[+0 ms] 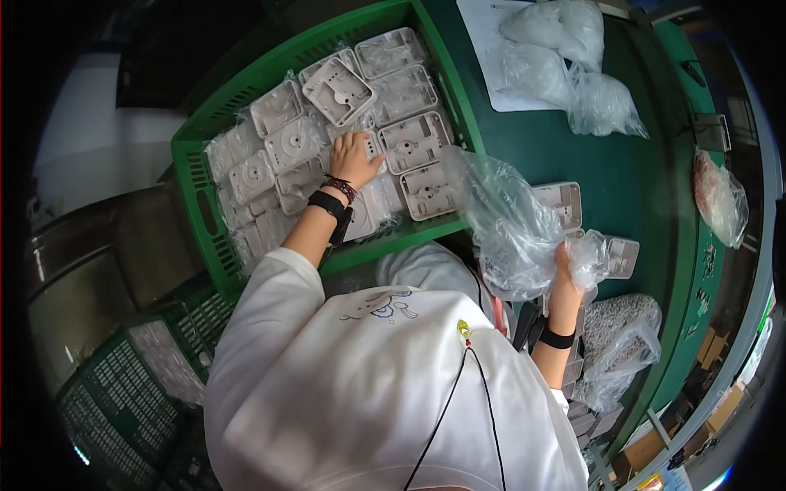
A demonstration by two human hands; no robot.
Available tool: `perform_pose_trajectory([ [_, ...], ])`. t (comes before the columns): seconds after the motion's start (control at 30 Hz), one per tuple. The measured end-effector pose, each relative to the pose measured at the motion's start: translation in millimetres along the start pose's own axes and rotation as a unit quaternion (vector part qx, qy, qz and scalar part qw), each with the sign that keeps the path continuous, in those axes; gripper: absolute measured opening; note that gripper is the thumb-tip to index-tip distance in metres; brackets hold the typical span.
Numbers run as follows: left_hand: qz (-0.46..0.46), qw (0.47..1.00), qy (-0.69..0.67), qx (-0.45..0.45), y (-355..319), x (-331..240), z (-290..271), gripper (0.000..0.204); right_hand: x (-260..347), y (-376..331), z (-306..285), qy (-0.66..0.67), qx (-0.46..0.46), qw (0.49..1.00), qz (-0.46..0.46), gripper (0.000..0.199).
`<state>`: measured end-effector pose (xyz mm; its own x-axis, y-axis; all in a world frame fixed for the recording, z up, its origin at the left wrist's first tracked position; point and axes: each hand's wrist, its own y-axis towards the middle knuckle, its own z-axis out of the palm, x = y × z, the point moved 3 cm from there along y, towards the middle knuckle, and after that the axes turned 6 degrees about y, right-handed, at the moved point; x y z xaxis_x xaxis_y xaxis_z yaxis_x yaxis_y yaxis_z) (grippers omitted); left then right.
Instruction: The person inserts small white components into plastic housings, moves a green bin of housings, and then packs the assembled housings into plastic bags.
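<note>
My left hand reaches into a green plastic crate. Its fingers are spread over a white plastic housing with small holes, touching the top. Similar housings fill the crate, several wrapped in clear film; one unwrapped housing sits tilted on top of the others. Out on the right, the fingers of my right hand are closed around a bunched part of a clear plastic bag. The bag's loose body hangs toward the crate's near right corner and partly covers the housings there.
More housings lie on the green tabletop beside my right hand. Filled clear bags rest on a white sheet at the far right. Near my right forearm is a bag of grey granular-looking material. Another green crate stands lower left.
</note>
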<state>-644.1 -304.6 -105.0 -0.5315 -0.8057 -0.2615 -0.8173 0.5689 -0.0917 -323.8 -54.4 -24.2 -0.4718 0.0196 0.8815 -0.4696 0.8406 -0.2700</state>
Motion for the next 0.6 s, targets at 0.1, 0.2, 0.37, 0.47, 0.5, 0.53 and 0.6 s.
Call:
perform_pose_trajectory([
  [0.1,-0.019,0.994,0.109,0.012,-2.5,0.2,12.8,0.064,-8.8,-1.8,-7.5,0.033,-0.038,0.999,-0.002,0.027],
  [0.2,-0.032,0.990,0.114,0.082,3.8,-5.4,9.0,0.075,-17.2,-8.2,-18.8,0.045,-0.061,0.997,0.011,0.024],
  [0.37,-0.030,0.972,0.156,0.174,9.2,-8.8,-0.8,0.085,-18.1,-15.3,-35.7,0.040,-0.042,0.998,0.031,0.027],
  [0.47,-0.029,0.967,0.176,0.180,4.7,-15.8,-6.4,0.080,-31.2,-11.5,-46.3,0.045,-0.020,0.998,0.042,0.029],
  [0.5,-0.029,0.966,0.185,0.181,5.0,-18.9,-6.6,0.077,-36.9,-9.1,-46.5,0.047,-0.010,0.997,0.052,0.030],
  [0.53,-0.030,0.964,0.190,0.181,7.4,-23.2,-4.1,0.077,-40.8,-6.2,-46.9,0.048,-0.001,0.997,0.063,0.032],
  [0.6,-0.019,0.965,0.216,0.144,16.1,-33.7,4.3,0.069,-46.3,0.2,-47.0,0.039,0.010,0.998,0.055,0.033],
])
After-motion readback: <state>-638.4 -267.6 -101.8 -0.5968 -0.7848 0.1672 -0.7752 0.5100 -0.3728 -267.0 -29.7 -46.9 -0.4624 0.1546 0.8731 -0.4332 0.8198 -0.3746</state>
